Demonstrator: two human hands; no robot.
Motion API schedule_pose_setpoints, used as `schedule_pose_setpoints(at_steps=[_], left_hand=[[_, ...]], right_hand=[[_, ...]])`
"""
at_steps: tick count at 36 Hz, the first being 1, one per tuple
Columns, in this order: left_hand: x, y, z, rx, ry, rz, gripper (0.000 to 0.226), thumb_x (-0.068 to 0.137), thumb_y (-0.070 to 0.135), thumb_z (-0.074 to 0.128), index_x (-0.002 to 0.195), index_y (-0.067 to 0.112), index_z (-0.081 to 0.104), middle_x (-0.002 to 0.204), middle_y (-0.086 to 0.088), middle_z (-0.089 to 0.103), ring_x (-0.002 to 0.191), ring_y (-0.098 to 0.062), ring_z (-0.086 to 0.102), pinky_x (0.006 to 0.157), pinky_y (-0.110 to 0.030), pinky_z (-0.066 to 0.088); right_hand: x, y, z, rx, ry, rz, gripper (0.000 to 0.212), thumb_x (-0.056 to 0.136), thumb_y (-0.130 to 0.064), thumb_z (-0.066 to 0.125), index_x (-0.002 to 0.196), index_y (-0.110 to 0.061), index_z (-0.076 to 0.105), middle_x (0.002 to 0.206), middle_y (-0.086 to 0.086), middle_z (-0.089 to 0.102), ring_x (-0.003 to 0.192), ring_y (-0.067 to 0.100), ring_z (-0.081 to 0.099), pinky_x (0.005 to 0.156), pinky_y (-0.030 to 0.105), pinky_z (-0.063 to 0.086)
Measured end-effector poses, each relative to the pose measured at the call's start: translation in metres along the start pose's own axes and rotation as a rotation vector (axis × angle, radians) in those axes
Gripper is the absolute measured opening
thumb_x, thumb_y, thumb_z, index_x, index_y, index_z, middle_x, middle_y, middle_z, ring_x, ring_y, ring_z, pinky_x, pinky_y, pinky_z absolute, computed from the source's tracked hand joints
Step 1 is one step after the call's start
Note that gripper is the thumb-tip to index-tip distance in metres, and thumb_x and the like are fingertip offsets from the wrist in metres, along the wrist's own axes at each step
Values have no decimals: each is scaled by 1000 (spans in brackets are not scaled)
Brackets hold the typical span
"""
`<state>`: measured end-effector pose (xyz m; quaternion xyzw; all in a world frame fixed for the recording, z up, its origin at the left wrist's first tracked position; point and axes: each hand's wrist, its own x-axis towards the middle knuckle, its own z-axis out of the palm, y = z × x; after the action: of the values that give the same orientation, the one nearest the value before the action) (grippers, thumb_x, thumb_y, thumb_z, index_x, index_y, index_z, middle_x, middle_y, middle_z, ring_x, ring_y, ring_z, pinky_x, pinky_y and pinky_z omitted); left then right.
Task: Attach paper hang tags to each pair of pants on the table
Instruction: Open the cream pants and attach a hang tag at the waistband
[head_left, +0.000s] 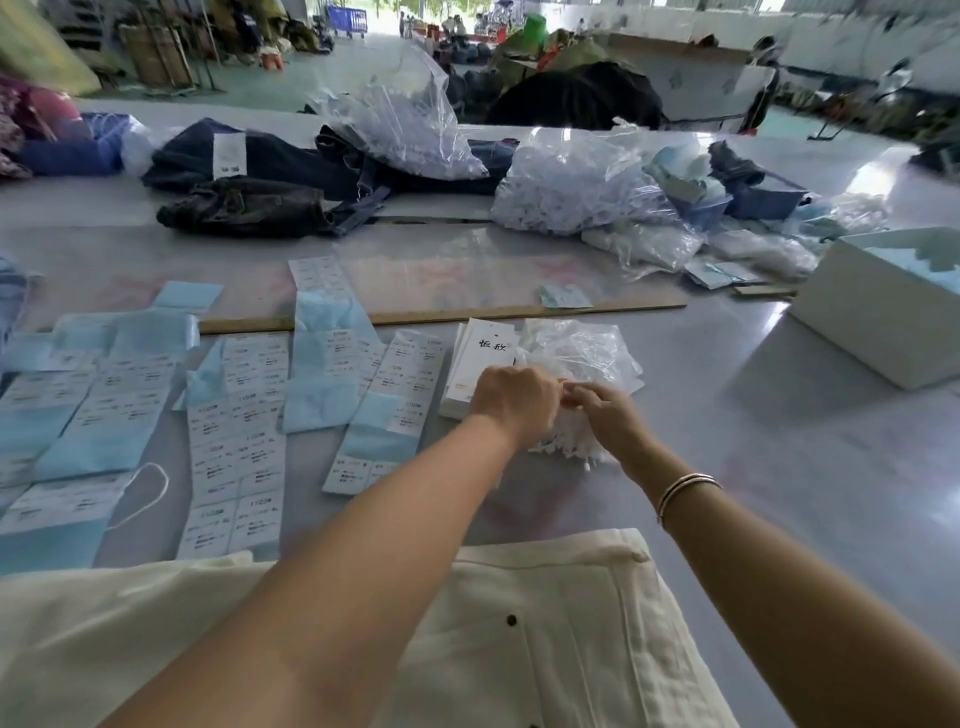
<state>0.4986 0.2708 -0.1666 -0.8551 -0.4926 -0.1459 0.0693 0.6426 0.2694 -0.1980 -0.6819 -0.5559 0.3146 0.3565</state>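
Grey table (779, 467): one cream pants (545, 623), one tag stack (480, 358), two hands.

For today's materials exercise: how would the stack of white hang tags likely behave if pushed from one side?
The tag stack already looks fanned, so it would probably shear and slide apart. The table looks glossy, so loose cards likely skid easily.

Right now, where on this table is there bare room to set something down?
Bare grey tabletop lies right of the right hand, bordered by the white box and cream pants. Label sheets crowd the left; plastic bags and dark jeans crowd the far side.
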Motion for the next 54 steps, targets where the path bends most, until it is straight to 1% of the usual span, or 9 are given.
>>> schedule_pose_setpoints(at_steps=[5,12,19,23,26,32,35,41,54], left_hand=[[-23,-14,-14,-241,144,-46,28,95,30,47,83,9,63,87,-8,67,79,-33,64,61,-28,33],[-89,-31,-23,-507,260,-215,26,90,21,61,66,10,61,64,-2,59,57,-25,53,51,-28,36],[-138,-23,-37,-637,191,-323,32,87,35,49,67,14,64,64,-1,64,61,-23,57,53,-29,38],[-150,-33,-60,-813,216,-383,25,93,25,58,79,11,73,75,-5,73,68,-13,65,65,-27,52],[-158,-41,-80,-847,239,-361,22,93,23,61,78,14,74,70,5,70,65,-2,61,64,-18,48],[-177,-48,-110,-876,264,-271,19,93,14,61,78,10,73,50,24,56,50,9,54,51,-3,35],[-186,-49,-116,-864,330,-303,20,93,15,60,77,12,73,47,22,55,46,0,53,47,-6,33],[-209,-43,-120,-839,349,-302,21,91,25,61,80,14,75,71,11,68,68,-4,64,61,-19,49],[-255,-41,-105,-967,143,-325,25,91,13,64,69,25,69,51,25,59,47,9,52,50,-3,33]], right_hand=[[7,14,4,-751,-98,-64,37,97,-37,35,132,-37,45,144,-7,40,126,27,31,97,43,25],[2,-1,11,-876,-131,-85,45,96,-33,34,137,-50,35,148,-9,33,122,28,30,95,41,22],[-5,-20,15,-963,-53,17,48,90,-36,42,134,-17,43,138,11,43,125,34,37,102,43,27],[-23,-42,11,-589,127,-132,39,88,-16,43,121,-16,63,132,11,52,119,33,46,100,39,36],[-61,-64,13,-159,212,-240,31,83,-1,47,87,-18,73,103,5,62,83,19,57,74,27,41],[-173,-85,26,317,-295,-199,21,95,-17,49,84,-17,67,64,-2,63,55,10,52,52,19,42],[-205,-85,39,500,-387,98,39,94,-39,44,84,-8,64,55,8,60,43,17,49,43,23,37],[-240,-84,65,882,-877,579,67,93,-54,29,96,-6,75,86,20,71,67,28,69,57,28,54],[-206,-87,83,1433,-312,683,32,95,-18,51,73,-4,71,72,12,69,66,21,65,66,31,55]])
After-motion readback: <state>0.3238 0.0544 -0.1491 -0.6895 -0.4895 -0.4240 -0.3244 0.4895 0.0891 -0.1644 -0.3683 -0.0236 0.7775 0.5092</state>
